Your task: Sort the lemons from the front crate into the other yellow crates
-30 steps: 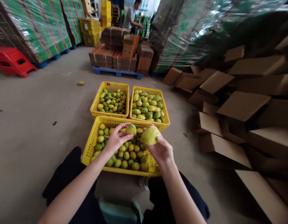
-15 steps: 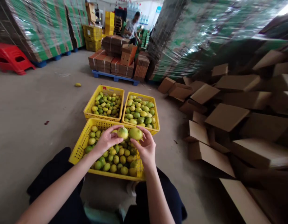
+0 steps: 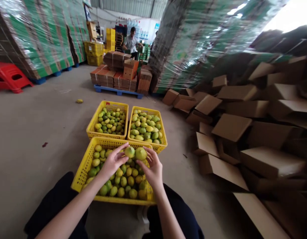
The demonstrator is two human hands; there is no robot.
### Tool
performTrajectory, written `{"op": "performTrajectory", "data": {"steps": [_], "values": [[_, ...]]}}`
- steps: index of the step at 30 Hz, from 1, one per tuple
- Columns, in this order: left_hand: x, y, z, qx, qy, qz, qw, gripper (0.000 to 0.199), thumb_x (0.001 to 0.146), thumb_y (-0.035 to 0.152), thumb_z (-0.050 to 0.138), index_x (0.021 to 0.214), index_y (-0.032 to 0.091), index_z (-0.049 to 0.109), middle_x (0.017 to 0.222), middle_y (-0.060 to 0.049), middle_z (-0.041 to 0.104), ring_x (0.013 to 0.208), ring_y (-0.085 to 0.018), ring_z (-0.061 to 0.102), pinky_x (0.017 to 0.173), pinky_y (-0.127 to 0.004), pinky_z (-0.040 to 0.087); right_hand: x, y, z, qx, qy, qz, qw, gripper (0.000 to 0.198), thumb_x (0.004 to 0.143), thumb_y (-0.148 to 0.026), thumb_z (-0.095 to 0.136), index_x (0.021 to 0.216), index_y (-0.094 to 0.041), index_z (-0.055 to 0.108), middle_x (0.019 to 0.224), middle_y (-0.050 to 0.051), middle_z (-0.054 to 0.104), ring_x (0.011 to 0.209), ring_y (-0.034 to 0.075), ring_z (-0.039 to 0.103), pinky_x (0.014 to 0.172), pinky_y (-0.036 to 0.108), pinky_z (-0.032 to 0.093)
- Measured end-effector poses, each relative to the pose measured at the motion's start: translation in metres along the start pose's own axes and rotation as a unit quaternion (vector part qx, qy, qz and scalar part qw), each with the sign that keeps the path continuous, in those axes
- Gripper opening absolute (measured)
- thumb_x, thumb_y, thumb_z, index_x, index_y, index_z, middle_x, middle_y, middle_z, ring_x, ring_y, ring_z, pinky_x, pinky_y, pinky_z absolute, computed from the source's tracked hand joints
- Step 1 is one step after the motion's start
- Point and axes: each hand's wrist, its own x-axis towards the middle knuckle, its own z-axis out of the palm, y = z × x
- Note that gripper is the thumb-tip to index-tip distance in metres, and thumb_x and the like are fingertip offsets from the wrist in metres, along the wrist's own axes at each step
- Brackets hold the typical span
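Between the thumb and fingers of my left hand (image 3: pixel 115 161) is a yellow-green lemon (image 3: pixel 130 152). My right hand (image 3: pixel 153 167) grips a second, slightly larger lemon (image 3: pixel 141 153) close beside it. Both are held above the near yellow crate (image 3: pixel 82 172), which contains many green and yellow lemons (image 3: pixel 123 181). Behind it stand two more yellow crates, the back left crate (image 3: pixel 92 120) and the back right crate (image 3: pixel 164 133), each filled with similar fruit. My hands and forearms hide part of the near crate's contents.
Cardboard boxes (image 3: pixel 231 131) lie heaped on the right. Flattened cartons rest on a blue pallet (image 3: pixel 118 91) ahead, with a person (image 3: pixel 131 43) behind. A red stool (image 3: pixel 11 77) stands left, near wrapped stacks (image 3: pixel 36 36). One yellow fruit (image 3: pixel 79 101) lies on the floor.
The view has tilted up and shifted slightly, so the scene sits lower and a little left. Both hands still hold the two lemons side by side. The person in back has changed posture.
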Motion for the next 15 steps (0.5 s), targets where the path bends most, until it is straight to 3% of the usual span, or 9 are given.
{"op": "performTrajectory", "data": {"steps": [4,11,15], "values": [[0.000,-0.003,0.002,0.004,0.006,-0.021,1.000,0.054,0.078,0.035,0.077,0.128,0.021,0.065,0.135,-0.010,0.064,0.113,-0.024,0.065,0.103,-0.038,0.050,0.002,0.000,0.003,0.060,0.006,0.052,0.997,0.046,0.062,-0.025,0.087,0.104,-0.025,0.066,0.108,0.005,0.072,0.102,0.025,0.068,0.091,0.042,0.056],[-0.001,-0.001,-0.006,-0.006,0.039,-0.030,0.999,0.060,0.074,0.043,0.082,0.126,0.020,0.064,0.124,-0.011,0.067,0.095,-0.021,0.068,0.088,-0.034,0.056,0.011,-0.018,0.009,0.101,-0.017,0.106,0.989,0.049,0.056,-0.025,0.091,0.097,-0.024,0.065,0.097,0.002,0.072,0.092,0.021,0.067,0.083,0.035,0.056],[-0.003,0.003,-0.007,-0.007,0.067,-0.034,0.997,0.057,0.070,0.045,0.084,0.117,0.018,0.066,0.115,-0.011,0.070,0.100,-0.024,0.067,0.087,-0.035,0.055,0.012,-0.017,0.014,0.134,-0.044,0.152,0.978,0.050,0.052,-0.024,0.092,0.095,-0.023,0.065,0.092,0.000,0.070,0.085,0.019,0.067,0.075,0.031,0.056]]}}
